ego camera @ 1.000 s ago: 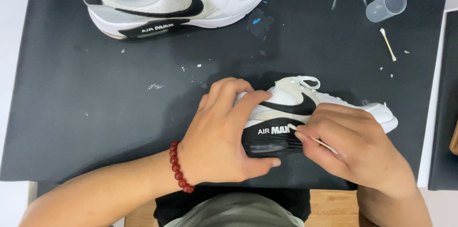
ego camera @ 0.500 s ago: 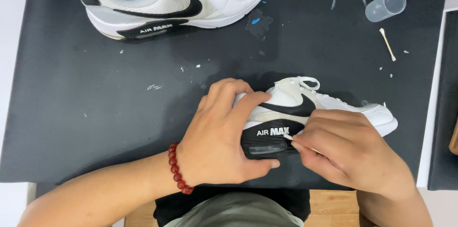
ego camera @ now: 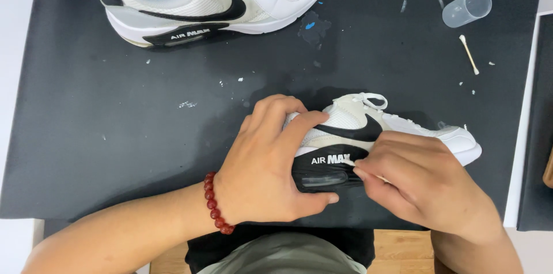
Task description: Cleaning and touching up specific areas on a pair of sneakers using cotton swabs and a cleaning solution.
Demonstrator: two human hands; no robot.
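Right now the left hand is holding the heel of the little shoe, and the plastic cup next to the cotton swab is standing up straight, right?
Not quite. The head view shows the clear plastic cup lying on its side on the black mat, not upright. The rest holds: the left hand grips the heel of the small shoe, and the cotton swab lies near the cup.

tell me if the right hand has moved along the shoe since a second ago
Yes, slightly. The right hand with its thin stick has crept left toward the heel, against the white lettering on the black sole of the near shoe, which the left hand steadies.
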